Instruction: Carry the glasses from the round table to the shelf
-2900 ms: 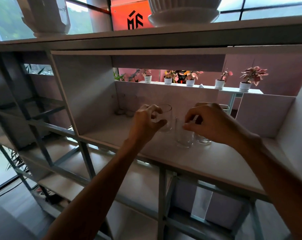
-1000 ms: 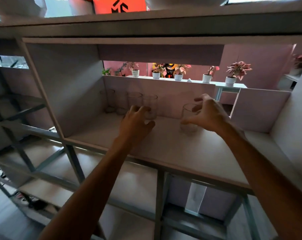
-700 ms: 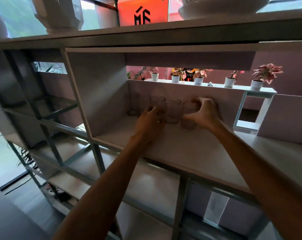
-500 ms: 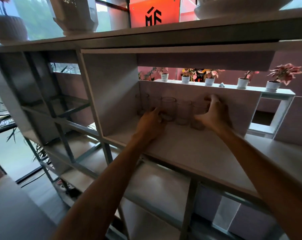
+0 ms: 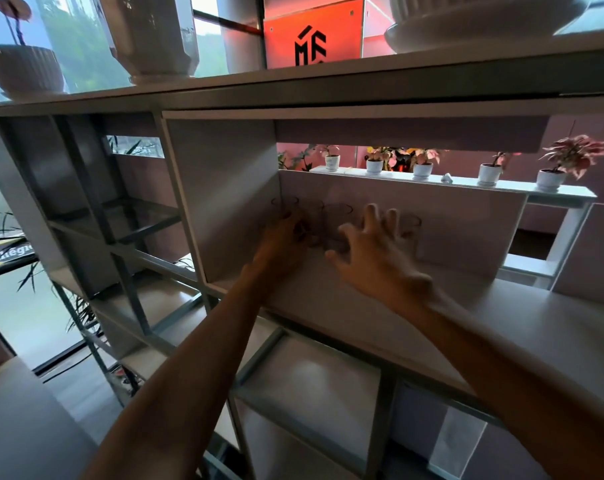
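Several clear glasses stand in a row against the back panel of the white shelf [image 5: 522,320]. One glass [image 5: 335,220] shows between my hands, and another glass [image 5: 410,233] stands at the right end. My left hand [image 5: 284,241] reaches to the left part of the row, its fingers curled against a glass. The back of the hand hides whether they grip it. My right hand [image 5: 375,259] hovers just in front of the row, fingers spread and holding nothing.
A vertical divider [image 5: 221,199] walls the compartment on the left. White pots [image 5: 155,32] stand on the top board. Small potted plants [image 5: 421,168] line a ledge behind. Lower shelf cells and a grey metal frame [image 5: 131,271] lie below and left.
My right hand has let go of the rightmost glass and drawn back with its fingers spread. My left hand stays at the left glasses. The view has shifted to the left.
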